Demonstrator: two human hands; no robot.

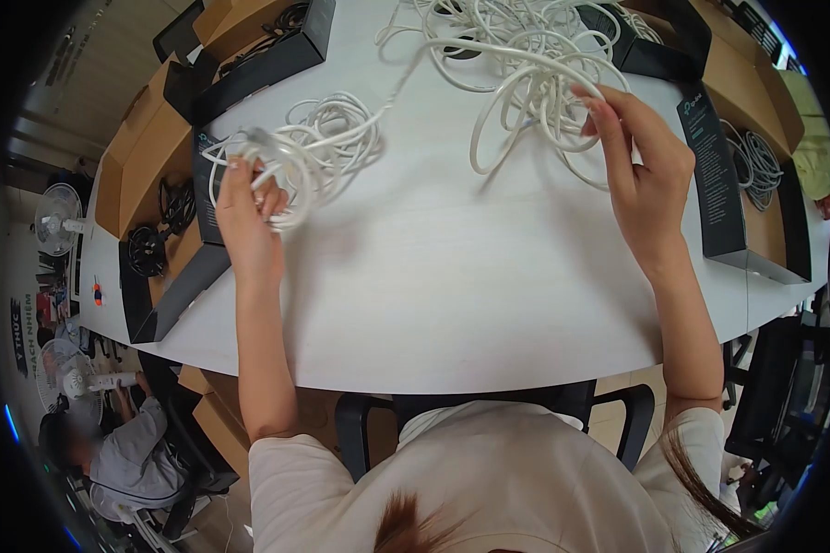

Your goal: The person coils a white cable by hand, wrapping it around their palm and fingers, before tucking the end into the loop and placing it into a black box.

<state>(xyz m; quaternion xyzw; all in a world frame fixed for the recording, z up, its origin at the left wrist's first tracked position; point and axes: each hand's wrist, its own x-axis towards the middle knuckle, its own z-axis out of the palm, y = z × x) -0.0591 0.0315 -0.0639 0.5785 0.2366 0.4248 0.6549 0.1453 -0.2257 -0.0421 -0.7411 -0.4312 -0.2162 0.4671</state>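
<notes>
Loose hair (404, 525) over pale shirt (535, 465); toward the table's (489, 304) left edge, the left hand (244, 203) pinches a white cable coil (299, 189); the right hand (647, 166), farther from the near edge, pinches tangled loops (535, 69); feeding slack gently should limit knots.

Left hand (249, 207): is gripping a coil of white cable (297, 175) above the table (470, 286), its fingers curling around the loops.
Right hand (646, 166): is pinching part of a tangled white heap (544, 83) between thumb and fingers.
White strand (406, 74): is running across the table between the left bunch and the heap.
Left box (180, 300): is standing open, holding black cords (177, 203).
Right box (715, 175): is standing open, holding coiled grey cable (758, 170).
Person (134, 452): is sitting at lower left, near a fan (76, 381).
</notes>
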